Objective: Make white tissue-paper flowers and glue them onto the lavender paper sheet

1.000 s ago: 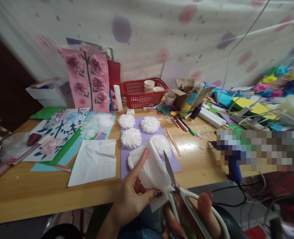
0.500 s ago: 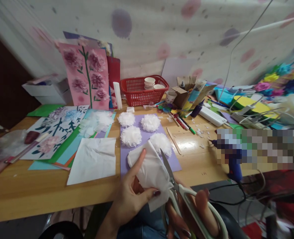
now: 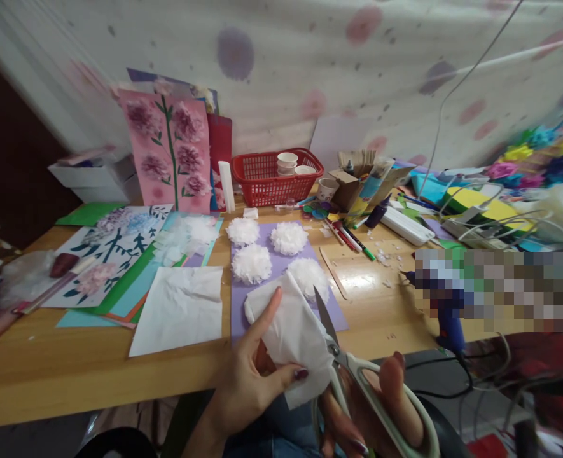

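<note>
- Near the middle, the person's left hand (image 3: 245, 381) pinches folded white paper (image 3: 295, 331) between thumb and fingers, above the near edge of the table (image 3: 28, 388).
- To its right, the right hand (image 3: 396, 397) grips pale-handled scissors (image 3: 334, 350), the opened blades against the paper's right side; from where I stand, I can't quite tell whether the hidden blade is through it.
- Beyond, four fluffy white flowers (image 3: 251, 264) sit on a purple sheet (image 3: 334, 316).
- Left of that lies a flat white sheet (image 3: 180, 312).
</note>
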### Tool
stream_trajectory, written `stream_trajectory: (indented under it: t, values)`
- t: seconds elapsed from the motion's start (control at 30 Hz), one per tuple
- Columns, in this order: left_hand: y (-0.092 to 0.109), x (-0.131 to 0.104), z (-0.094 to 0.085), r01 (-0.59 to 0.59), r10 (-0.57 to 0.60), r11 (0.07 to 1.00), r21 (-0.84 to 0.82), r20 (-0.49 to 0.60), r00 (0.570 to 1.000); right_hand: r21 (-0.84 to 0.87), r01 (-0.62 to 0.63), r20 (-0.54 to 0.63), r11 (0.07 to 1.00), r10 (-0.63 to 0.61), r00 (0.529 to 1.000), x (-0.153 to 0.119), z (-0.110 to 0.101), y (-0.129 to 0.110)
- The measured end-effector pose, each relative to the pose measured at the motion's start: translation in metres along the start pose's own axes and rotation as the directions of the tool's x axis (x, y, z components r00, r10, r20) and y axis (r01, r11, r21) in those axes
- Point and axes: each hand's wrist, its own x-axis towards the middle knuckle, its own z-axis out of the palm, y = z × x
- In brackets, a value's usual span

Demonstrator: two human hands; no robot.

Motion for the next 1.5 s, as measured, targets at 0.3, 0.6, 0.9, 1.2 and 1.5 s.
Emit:
stream_trajectory:
  t: [0.3, 0.6, 0.9, 1.2, 1.5]
  values:
    - [0.001, -0.003, 0.002, 0.029, -0.031, 0.998, 0.047, 0.038, 0.999, -0.049, 0.06, 0.061, 0.997, -0.057, 0.996, 0.004, 0.007, -0.004]
    - [0.009, 0.003, -0.007, -0.101, 0.108, 0.964, 0.246, -0.018, 0.994, -0.061, 0.064, -0.048, 0.996, -0.067, 0.997, 0.005, -0.002, 0.01]
    - [-0.001, -0.004, 0.002, -0.036, 0.063, 0.952, 0.303, -0.077, 0.995, -0.014, 0.107, -0.037, 0.994, -0.107, 0.994, 0.019, 0.019, -0.001]
    - [0.004, -0.001, 0.004, 0.007, 0.018, 0.985, 0.175, -0.142, 0.99, 0.028, 0.087, -0.067, 0.996, -0.085, 0.994, 0.017, 0.012, 0.008]
    - [0.0, -0.003, 0.007, -0.042, 0.072, 0.984, 0.174, -0.172, 0.983, 0.041, 0.104, -0.091, 0.994, -0.1, 0.991, 0.019, 0.01, 0.008]
